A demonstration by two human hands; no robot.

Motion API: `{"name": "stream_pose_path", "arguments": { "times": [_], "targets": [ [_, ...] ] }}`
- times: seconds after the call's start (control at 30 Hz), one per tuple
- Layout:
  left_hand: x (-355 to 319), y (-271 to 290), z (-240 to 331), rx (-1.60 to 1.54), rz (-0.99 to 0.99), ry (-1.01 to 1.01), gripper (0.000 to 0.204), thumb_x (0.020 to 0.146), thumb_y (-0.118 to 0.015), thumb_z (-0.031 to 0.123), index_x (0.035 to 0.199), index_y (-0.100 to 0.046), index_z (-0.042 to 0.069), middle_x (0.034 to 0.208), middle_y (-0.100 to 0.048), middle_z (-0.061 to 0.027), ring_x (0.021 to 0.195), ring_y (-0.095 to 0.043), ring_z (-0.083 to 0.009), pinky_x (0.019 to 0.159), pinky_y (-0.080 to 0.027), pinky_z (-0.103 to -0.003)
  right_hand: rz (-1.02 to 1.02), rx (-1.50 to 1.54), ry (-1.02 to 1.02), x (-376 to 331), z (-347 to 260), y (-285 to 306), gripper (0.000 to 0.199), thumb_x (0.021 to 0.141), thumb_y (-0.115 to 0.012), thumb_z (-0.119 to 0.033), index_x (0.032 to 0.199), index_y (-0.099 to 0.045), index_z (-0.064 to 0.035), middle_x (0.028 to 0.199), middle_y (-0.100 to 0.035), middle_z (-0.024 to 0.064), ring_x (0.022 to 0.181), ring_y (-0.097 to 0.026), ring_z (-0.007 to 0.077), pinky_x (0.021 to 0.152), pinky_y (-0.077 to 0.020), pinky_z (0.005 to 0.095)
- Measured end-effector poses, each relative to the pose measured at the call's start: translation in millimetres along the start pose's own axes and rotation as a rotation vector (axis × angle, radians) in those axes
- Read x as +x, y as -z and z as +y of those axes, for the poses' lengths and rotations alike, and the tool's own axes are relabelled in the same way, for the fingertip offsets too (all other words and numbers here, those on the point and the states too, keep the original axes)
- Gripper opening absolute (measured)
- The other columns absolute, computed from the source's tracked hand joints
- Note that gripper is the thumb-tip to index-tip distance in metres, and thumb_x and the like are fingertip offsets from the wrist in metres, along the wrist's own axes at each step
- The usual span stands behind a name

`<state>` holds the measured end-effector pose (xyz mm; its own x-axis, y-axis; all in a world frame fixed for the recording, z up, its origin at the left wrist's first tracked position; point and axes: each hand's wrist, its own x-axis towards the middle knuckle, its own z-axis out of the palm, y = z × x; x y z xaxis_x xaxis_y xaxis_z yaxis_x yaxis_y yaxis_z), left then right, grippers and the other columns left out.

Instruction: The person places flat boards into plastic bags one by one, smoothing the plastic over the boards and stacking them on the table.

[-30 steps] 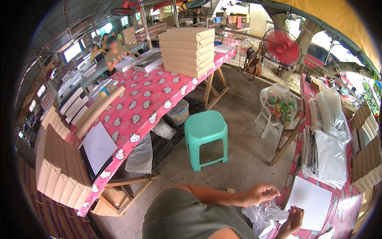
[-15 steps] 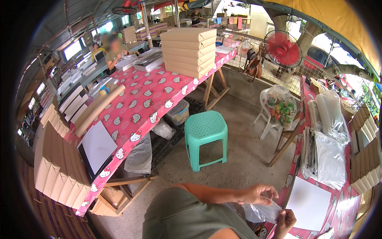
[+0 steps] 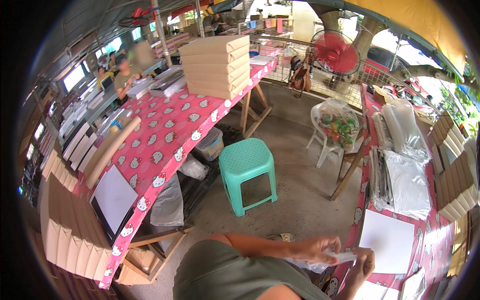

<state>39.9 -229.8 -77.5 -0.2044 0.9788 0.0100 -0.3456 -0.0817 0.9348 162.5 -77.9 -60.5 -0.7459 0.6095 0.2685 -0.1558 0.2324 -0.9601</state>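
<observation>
A clear plastic bag (image 3: 314,266) hangs crumpled between my two hands, close to the edge of the right-hand table. My left hand (image 3: 320,249) pinches one part of it. Just to the right, my right hand (image 3: 361,265) is closed on another part, so a strip of plastic stretches between them. On the table beside my right hand lies a white sheet (image 3: 387,242). Beyond it are flat clear plastic bags (image 3: 407,185) in a stack, with more plastic bags (image 3: 400,120) farther back.
A green plastic stool (image 3: 247,160) stands on the floor ahead. To the left, a pink-covered table (image 3: 170,117) bears brown-paper-wrapped stacks (image 3: 215,67). More wrapped packs (image 3: 457,187) line the right table's outer edge. A white chair (image 3: 320,130) and red fan (image 3: 336,52) stand farther off.
My hands have drawn slightly apart, pulling the plastic between them into a narrower strip. The view has shifted, so the surroundings appear moved leftward.
</observation>
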Motion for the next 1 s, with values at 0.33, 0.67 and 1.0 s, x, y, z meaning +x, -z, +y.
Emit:
{"name": "stream_pose_path", "arguments": {
  "times": [0.33, 0.67, 1.0],
  "targets": [
    [2.3, 46.2, 19.9, 0.194, -0.526, 0.243, 0.011, 0.084, -0.055, 0.014, 0.085, -0.057, 0.003, 0.068, -0.056, -0.0023, 0.062, -0.053, -0.0095, 0.056, -0.043, -0.025, -0.153, 0.539, -0.209, -58.3, 55.8, 93.7, 0.028, 0.080, -0.054, -0.025, 0.086, -0.056, 0.0026, 0.086, -0.059, 0.0129, 0.075, -0.060, 0.0242, 0.067, -0.0487, 0.0365],
    [70.1, 30.2, 34.8, -0.826, -0.634, -0.243, 0.091, 0.070, -0.067, 0.040, 0.136, -0.012, 0.010, 0.089, -0.061, -0.0127, 0.083, -0.060, -0.0261, 0.084, -0.040, -0.051, 0.295, 1.119, -0.799, -67.1, -23.0, 88.5, 0.021, 0.080, -0.058, -0.010, 0.097, -0.059, 0.0033, 0.099, -0.059, 0.0154, 0.091, -0.058, 0.0235, 0.084, -0.0448, 0.0385],
    [157.6, 9.4, 15.6, -0.600, -1.133, 0.054, 0.031, 0.073, -0.068, 0.029, 0.088, -0.061, 0.003, 0.080, -0.063, -0.0091, 0.069, -0.059, -0.0251, 0.069, -0.046, -0.042, -0.168, 0.859, -0.092, -116.7, 35.4, 136.6, 0.043, 0.088, -0.039, -0.038, 0.080, -0.057, 0.0007, 0.067, -0.053, 0.0047, 0.059, -0.052, 0.0185, 0.059, -0.0432, 0.0280]
  ]
}}
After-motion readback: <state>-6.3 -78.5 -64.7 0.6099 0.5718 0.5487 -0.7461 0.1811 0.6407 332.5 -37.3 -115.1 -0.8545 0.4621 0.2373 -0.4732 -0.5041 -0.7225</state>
